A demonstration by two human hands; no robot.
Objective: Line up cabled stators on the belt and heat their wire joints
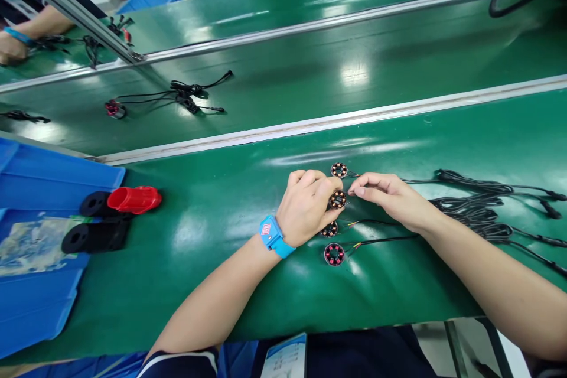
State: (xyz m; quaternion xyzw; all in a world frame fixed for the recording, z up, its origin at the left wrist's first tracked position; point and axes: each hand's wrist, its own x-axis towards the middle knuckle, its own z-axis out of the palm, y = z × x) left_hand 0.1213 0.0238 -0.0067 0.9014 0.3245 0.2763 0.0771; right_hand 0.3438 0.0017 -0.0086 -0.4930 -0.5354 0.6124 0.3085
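Note:
My left hand (pixel 309 204), with a blue band at the wrist, grips a small round motor stator (pixel 337 199) with copper windings between thumb and fingers. Just right of it, my right hand (pixel 390 196) pinches at the thin wires coming off that stator; the wires are mostly hidden by the fingertips. Beyond the hands lies another copper-wound stator (pixel 339 170). Nearer to me, one more (pixel 329 229) is partly covered by my left hand. A stator with red-pink poles (pixel 334 254) is the closest. Their black cables (pixel 469 204) run right into coiled bundles.
At the left are blue bins (pixel 39 301), a red plastic housing (pixel 134 199) and black cylindrical parts (pixel 95 238). A white-edged ledge (pixel 310 124) crosses behind the green table. Beyond it lies another wired stator (pixel 116 109). A co-worker's hand (pixel 13 47) shows at upper left.

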